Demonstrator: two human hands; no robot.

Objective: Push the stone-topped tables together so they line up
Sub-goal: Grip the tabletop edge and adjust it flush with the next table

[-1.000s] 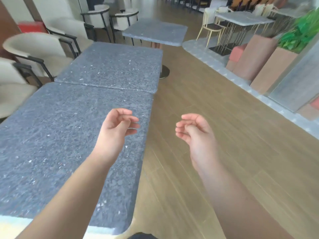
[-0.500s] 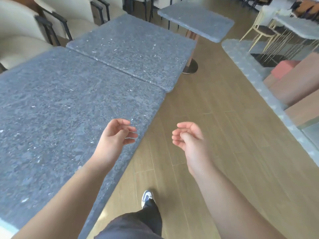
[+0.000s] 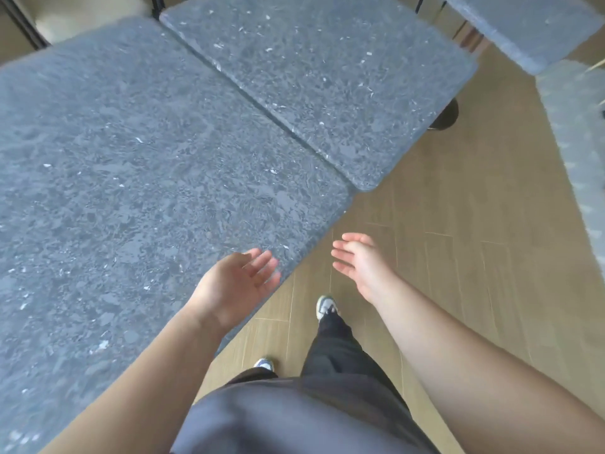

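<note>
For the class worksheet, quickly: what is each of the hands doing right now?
Left hand: open, fingers straight, over the near table's edge, holding nothing.
Right hand: open, fingers straight, over the floor, holding nothing.

Person is wearing loose dark grey-black trousers (image 3: 330, 348), wide-legged; white sneakers (image 3: 325, 304) with dark panels showing below the hems. Both forearms are showing bare, no sleeves.

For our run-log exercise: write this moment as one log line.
left hand: open, above near table edge | right hand: open, over floor | near and middle table: abutting, aisle edges offset | third table: apart
</note>
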